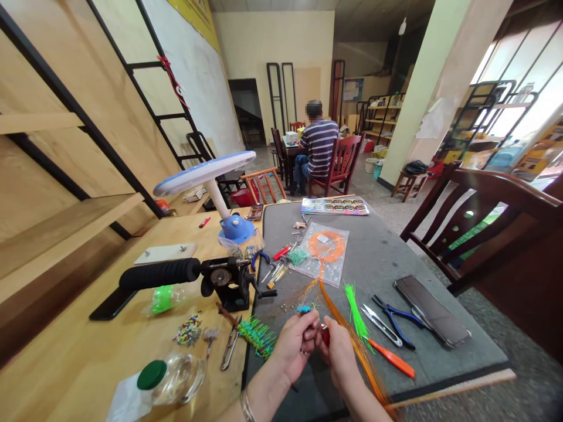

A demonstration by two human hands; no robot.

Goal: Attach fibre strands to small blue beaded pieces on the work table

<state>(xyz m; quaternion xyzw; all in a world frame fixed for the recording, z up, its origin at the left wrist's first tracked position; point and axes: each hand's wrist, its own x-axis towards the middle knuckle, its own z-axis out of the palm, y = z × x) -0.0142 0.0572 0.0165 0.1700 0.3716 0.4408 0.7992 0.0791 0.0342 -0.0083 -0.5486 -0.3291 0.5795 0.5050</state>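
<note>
My left hand [295,344] is closed in a pinch above the grey mat [448,375], and what its fingertips hold is too small to make out. A small bright blue piece [303,309] shows just past those fingers; whether it is held or lies on the mat I cannot tell. My right hand [342,350] is wrapped round a red lighter [325,335] with a metal top, close beside the left fingers. Orange fibre strands [336,313] run past the right hand toward the front edge. Left of my hands lies a bundle of green and blue threaded pieces [257,337].
Green strips [355,310], thread snips [382,326], blue-handled pliers [398,319], an orange-handled tool [391,357] and a phone [433,310] lie right. Left stand a black crank device [226,284], a lamp [235,227] and a green-lidded jar [178,378]. A person [319,146] sits far back.
</note>
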